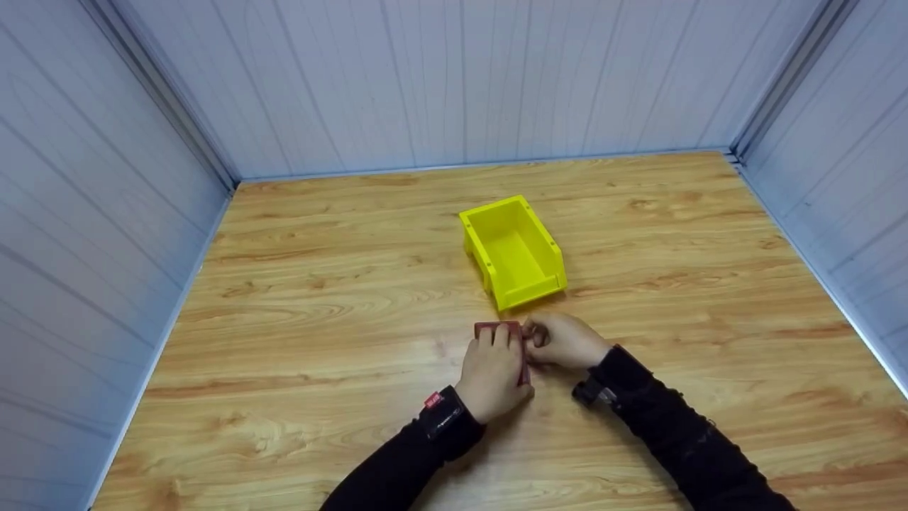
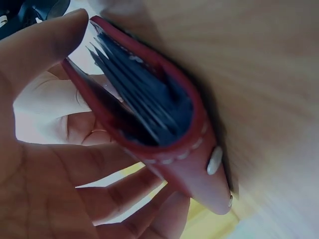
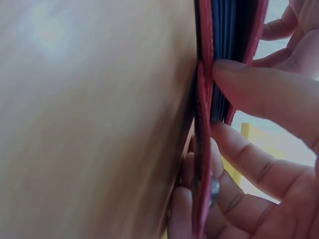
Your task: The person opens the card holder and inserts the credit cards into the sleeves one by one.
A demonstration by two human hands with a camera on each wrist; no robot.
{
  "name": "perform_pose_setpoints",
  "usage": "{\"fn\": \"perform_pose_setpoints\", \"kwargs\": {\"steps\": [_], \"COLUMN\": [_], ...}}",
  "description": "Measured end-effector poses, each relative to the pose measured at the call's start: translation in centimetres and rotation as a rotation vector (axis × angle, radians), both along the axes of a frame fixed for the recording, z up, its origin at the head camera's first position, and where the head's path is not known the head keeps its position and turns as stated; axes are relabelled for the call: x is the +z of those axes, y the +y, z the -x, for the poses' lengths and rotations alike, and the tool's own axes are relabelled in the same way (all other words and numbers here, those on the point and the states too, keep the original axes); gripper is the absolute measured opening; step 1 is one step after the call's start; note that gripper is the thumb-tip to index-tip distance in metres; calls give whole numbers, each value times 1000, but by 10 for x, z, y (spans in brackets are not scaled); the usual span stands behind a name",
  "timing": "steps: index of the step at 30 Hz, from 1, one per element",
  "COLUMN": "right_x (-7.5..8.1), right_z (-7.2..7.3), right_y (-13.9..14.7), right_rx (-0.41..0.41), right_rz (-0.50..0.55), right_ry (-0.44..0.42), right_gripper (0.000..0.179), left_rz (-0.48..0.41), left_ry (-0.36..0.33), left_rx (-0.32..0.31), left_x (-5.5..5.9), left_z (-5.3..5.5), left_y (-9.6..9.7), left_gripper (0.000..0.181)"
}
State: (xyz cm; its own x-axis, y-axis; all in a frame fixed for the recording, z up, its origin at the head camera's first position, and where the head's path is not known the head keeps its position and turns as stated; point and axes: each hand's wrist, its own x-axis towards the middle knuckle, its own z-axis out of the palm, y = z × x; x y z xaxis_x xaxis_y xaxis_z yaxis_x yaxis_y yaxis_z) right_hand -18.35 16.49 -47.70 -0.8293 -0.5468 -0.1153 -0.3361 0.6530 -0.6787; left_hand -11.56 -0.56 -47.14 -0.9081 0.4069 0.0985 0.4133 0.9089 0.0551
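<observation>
A red card wallet (image 1: 526,369) lies on the table under my left hand (image 1: 491,376). The left fingers rest across its upper cover, and the thumb touches the edge by the opening. Dark card sleeves (image 2: 144,94) fan inside the wallet in the left wrist view. From the right, my right hand (image 1: 567,344) pinches the wallet's side, where a flap (image 3: 202,149) with a metal snap (image 3: 215,190) sticks out. The right thumb presses near the flap's base, with curled fingers behind it. Most of the cover is hidden from the head view.
A yellow open-fronted bin (image 1: 511,252) stands just beyond the hands, its low front facing them. The wood-grain table (image 1: 319,305) is bounded by white panel walls (image 1: 440,85) at the back and both sides.
</observation>
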Motion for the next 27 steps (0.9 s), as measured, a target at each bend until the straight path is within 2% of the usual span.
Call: {"fn": "perform_pose_setpoints", "kwargs": {"steps": [3, 6, 10, 12, 17, 22, 27], "right_x": [1, 1, 2, 3, 3, 4, 9], "right_z": [0, 0, 0, 0, -2, -6, -10], "right_y": [3, 6, 13, 16, 23, 27, 28], "right_rx": [-1, 2, 20, 30, 46, 39, -5], "right_rz": [-11, -29, -43, -40, -54, -86, -101], "right_ry": [-12, -23, -47, -68, -87, -48, -23], "right_gripper": [22, 21, 20, 20, 20, 18, 14], "left_rz": [1, -43, -173, -237, -333, -364, -384], "left_ry": [-7, -40, -125, -160, -218, -264, -288], "left_rx": [-17, -55, -129, -145, -100, -43, -42], "left_x": [1, 3, 6, 6, 5, 5, 5], "left_z": [1, 2, 6, 8, 10, 10, 10], "left_y": [-2, -9, -24, -30, -44, -51, -52], "left_gripper": [81, 82, 74, 67, 54, 56, 59]}}
